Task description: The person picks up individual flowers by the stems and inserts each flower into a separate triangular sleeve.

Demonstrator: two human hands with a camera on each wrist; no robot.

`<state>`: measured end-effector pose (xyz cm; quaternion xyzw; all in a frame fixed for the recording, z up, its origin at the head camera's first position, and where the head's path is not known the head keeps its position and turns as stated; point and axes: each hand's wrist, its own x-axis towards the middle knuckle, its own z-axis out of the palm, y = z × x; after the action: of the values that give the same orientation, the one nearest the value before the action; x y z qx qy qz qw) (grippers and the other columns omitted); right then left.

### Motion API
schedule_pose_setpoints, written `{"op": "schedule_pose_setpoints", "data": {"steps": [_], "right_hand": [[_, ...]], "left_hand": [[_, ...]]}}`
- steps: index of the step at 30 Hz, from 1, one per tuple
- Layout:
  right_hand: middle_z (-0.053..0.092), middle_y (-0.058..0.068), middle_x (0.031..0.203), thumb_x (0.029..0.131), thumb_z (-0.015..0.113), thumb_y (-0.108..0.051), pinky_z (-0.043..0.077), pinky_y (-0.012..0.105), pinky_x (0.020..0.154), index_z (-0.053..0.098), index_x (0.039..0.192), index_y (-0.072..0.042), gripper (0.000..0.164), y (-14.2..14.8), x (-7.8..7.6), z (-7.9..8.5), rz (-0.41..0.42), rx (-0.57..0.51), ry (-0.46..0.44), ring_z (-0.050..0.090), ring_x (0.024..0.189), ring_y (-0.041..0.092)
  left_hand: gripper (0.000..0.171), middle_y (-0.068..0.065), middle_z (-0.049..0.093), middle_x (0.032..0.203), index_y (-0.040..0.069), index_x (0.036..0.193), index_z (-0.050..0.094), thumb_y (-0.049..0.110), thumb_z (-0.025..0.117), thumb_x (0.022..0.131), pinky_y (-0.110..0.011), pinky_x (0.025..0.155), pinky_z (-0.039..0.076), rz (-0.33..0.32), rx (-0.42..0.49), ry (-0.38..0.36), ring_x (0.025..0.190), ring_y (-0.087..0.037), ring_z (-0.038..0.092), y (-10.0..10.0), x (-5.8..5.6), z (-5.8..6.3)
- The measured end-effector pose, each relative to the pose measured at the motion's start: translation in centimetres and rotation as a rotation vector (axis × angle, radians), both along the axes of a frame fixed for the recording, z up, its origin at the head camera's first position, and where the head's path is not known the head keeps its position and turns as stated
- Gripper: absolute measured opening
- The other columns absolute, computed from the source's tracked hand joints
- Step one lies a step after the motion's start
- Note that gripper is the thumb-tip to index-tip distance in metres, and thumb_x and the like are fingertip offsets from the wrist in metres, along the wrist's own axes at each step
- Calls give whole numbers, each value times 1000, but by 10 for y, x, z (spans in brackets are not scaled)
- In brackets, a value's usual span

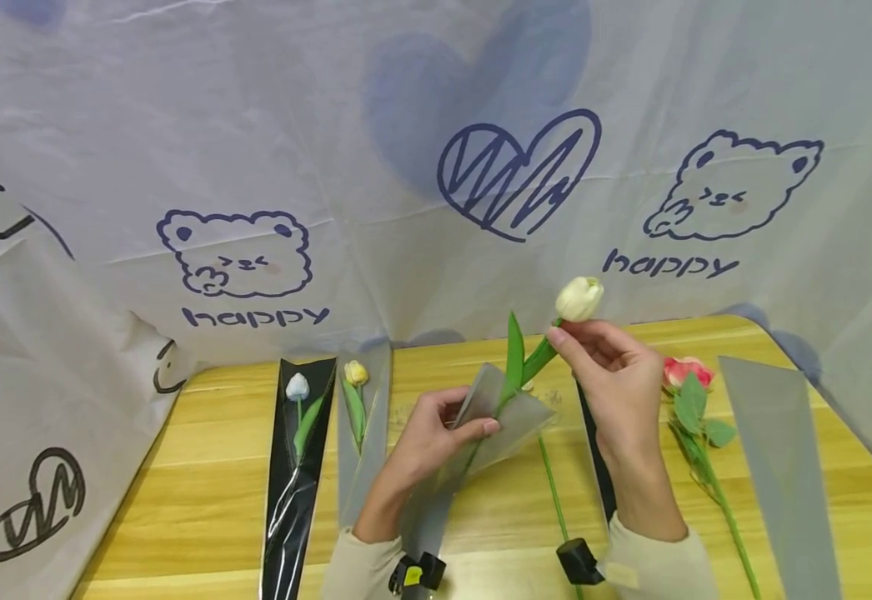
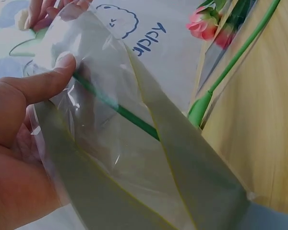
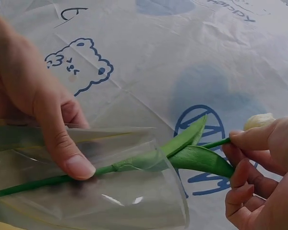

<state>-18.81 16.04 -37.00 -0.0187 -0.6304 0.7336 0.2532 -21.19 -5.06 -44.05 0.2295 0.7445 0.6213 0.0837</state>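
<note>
White tulip [image 1: 579, 298], glossy clear sleeve [image 3: 129, 208]

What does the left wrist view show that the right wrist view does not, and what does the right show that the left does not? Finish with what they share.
Only the left wrist view: a pink flower and a loose green stem over the wooden tabletop.

Only the right wrist view: a scribbled blue heart on the cloth.

Both: the left hand holding a clear sleeve, part of the right hand, at least part of the white tulip, and part of a bear drawing.
</note>
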Motion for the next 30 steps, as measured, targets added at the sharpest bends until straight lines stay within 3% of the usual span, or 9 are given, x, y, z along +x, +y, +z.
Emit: {"op": "schedule_pose_setpoints", "data": {"steps": [13, 22, 30], "right_hand": [[77, 6, 93, 87, 82, -5, 57, 23, 74, 76, 99, 5, 17, -2, 0, 3, 29, 19, 3, 70, 78, 14], [73, 1, 88, 89, 82, -12, 44, 23, 63, 78, 99, 1, 17, -6, 4, 6, 41, 173, -31, 56, 72, 15], [73, -1, 86, 90, 81, -10, 49, 22, 64, 76, 99, 3, 17, -6, 8, 7, 103, 235, -55, 59, 72, 14]], "left_hand": [[14, -8, 72, 91, -2, 104, 73, 4, 77, 91, -24, 66, 50, 54, 74, 32, 77, -10, 62, 13, 7, 8], [23, -11, 73, 97, 1, 112, 73, 11, 78, 92, -26, 67, 53, 142, 83, 15, 80, -11, 65, 19, 17, 20], [21, -10, 73, 97, 1, 110, 74, 10, 79, 91, -24, 65, 52, 204, 94, -11, 79, -11, 65, 23, 27, 37]]}}
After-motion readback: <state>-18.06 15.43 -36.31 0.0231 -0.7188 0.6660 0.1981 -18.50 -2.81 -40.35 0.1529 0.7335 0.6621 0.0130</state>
